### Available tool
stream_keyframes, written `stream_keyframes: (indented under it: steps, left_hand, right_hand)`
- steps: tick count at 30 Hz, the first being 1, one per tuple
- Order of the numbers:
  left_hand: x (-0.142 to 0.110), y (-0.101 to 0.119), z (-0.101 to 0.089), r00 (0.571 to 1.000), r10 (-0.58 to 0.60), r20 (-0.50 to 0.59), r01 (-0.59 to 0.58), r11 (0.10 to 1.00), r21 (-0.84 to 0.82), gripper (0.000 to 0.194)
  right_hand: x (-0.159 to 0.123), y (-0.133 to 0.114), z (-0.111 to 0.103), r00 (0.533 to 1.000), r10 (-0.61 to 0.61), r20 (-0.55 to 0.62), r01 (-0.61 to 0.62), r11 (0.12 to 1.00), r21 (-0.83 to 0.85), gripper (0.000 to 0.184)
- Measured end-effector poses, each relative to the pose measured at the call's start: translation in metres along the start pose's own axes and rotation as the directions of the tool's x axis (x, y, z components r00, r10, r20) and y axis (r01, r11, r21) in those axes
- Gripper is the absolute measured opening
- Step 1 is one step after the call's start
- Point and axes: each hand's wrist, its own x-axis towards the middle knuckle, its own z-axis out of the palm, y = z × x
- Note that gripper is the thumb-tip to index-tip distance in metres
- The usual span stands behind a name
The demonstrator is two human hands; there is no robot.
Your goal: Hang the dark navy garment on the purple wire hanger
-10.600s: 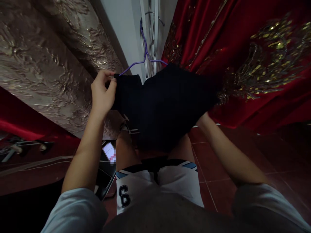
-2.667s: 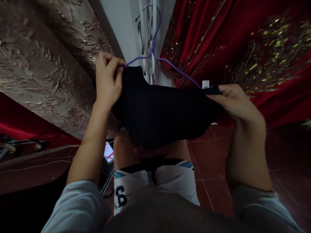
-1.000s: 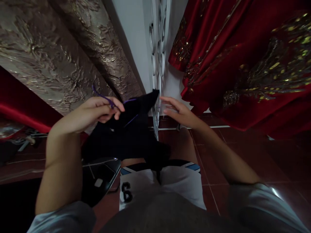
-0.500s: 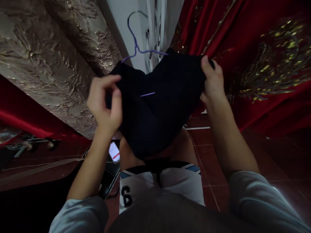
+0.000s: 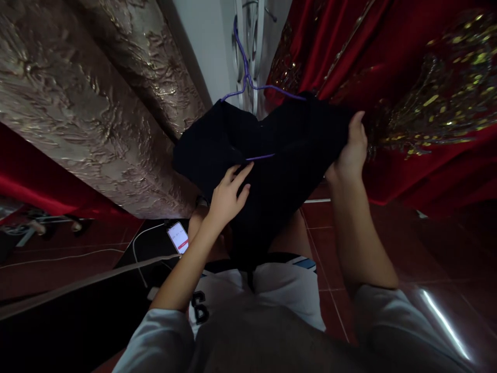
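A dark navy garment (image 5: 289, 181) hangs on a thin purple hanger (image 5: 246, 72) in front of me. The hanger's hook and shoulders rise above the neckline, and part of its lower bar shows against the cloth. My right hand (image 5: 351, 150) grips the garment at its right side, thumb in front; the other fingers are partly hidden. On the front of the cloth lies my left hand (image 5: 229, 199), fingers apart, the fingertips just below the lower bar. Whether it pinches any fabric is not visible; it looks open.
Champagne-coloured crinkled fabric (image 5: 97, 119) hangs at left, red cloth with gold sequins (image 5: 435, 98) at right. A white metal rack (image 5: 250, 31) stands behind the hanger. A lit phone (image 5: 177, 237) and a white cable (image 5: 135, 248) are at lower left. Red tiles (image 5: 330, 259) cover the floor.
My left hand has moved from the garment's left shoulder to the front, near the lower bar. The garment and hanger have shifted right, along with my right hand.
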Motion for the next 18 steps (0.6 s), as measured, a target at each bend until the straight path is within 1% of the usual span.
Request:
stream_keyframes:
  steps: [2,4,5,6,7,8,9,10,11,12,13,14,15,16,17,18]
  left_hand:
    - [0.005,0.000,0.007,0.999,-0.039,0.004,0.038,0.999,0.023,0.058]
    - [0.010,-0.002,0.015,0.996,-0.083,-0.013,0.083,0.996,0.027,0.064]
    - [0.012,-0.004,0.019,0.995,-0.095,-0.035,0.095,0.995,0.007,0.066]
    - [0.013,-0.006,0.024,0.993,-0.097,-0.066,0.095,0.995,-0.030,0.068]
    - [0.013,-0.007,0.028,0.991,-0.088,-0.106,0.079,0.994,-0.079,0.068]
    - [0.012,-0.008,0.031,0.985,-0.075,-0.158,0.053,0.989,-0.137,0.065]
    - [0.010,-0.007,0.034,0.974,-0.068,-0.218,0.025,0.980,-0.197,0.058]
    - [0.007,-0.004,0.037,0.957,-0.076,-0.281,0.001,0.966,-0.258,0.050]
    - [0.003,-0.001,0.038,0.934,-0.101,-0.343,-0.015,0.947,-0.320,0.039]
    - [-0.002,0.005,0.039,0.908,-0.141,-0.395,-0.024,0.923,-0.384,0.029]
    - [-0.007,0.011,0.040,0.880,-0.193,-0.435,-0.026,0.894,-0.448,0.022]
    - [-0.014,0.019,0.040,0.851,-0.249,-0.461,-0.024,0.860,-0.509,0.017]
    - [-0.021,0.027,0.039,0.823,-0.307,-0.478,-0.019,0.827,-0.562,0.013]
    - [-0.028,0.035,0.038,0.796,-0.363,-0.484,-0.006,0.795,-0.607,0.011]
    - [-0.034,0.043,0.037,0.772,-0.418,-0.478,0.014,0.764,-0.645,0.009]
    - [-0.040,0.050,0.036,0.752,-0.466,-0.466,0.032,0.732,-0.680,0.008]
  right_hand:
    - [0.003,0.009,0.002,1.000,0.003,0.007,-0.003,1.000,0.002,0.034]
    - [-0.001,0.014,0.003,0.999,0.010,-0.030,-0.011,1.000,-0.022,0.036]
    - [-0.007,0.016,0.003,0.998,0.006,-0.066,-0.009,0.999,-0.054,0.035]
    - [-0.014,0.017,0.003,0.993,-0.023,-0.118,0.011,0.995,-0.104,0.032]
    - [-0.024,0.016,0.003,0.980,-0.086,-0.181,0.053,0.983,-0.176,0.029]
    - [-0.037,0.015,0.003,0.954,-0.175,-0.244,0.108,0.958,-0.266,0.028]
    - [-0.052,0.013,0.003,0.916,-0.273,-0.294,0.158,0.919,-0.361,0.030]
    - [-0.068,0.012,0.005,0.876,-0.361,-0.319,0.194,0.870,-0.454,0.034]
    - [-0.087,0.011,0.007,0.852,-0.404,-0.334,0.194,0.835,-0.515,0.035]
    - [-0.106,0.012,0.010,0.857,-0.387,-0.339,0.165,0.831,-0.531,0.032]
    - [-0.125,0.014,0.014,0.901,-0.302,-0.311,0.110,0.854,-0.509,0.026]
    - [-0.143,0.018,0.018,0.952,-0.165,-0.258,0.026,0.883,-0.468,0.023]
    - [-0.160,0.022,0.022,0.987,0.007,-0.161,-0.077,0.899,-0.431,0.023]
    - [-0.175,0.026,0.026,0.983,0.179,-0.041,-0.180,0.898,-0.402,0.026]
    - [-0.187,0.029,0.029,0.943,0.323,0.077,-0.270,0.882,-0.386,0.030]
    - [-0.197,0.032,0.032,0.888,0.423,0.180,-0.335,0.863,-0.377,0.035]
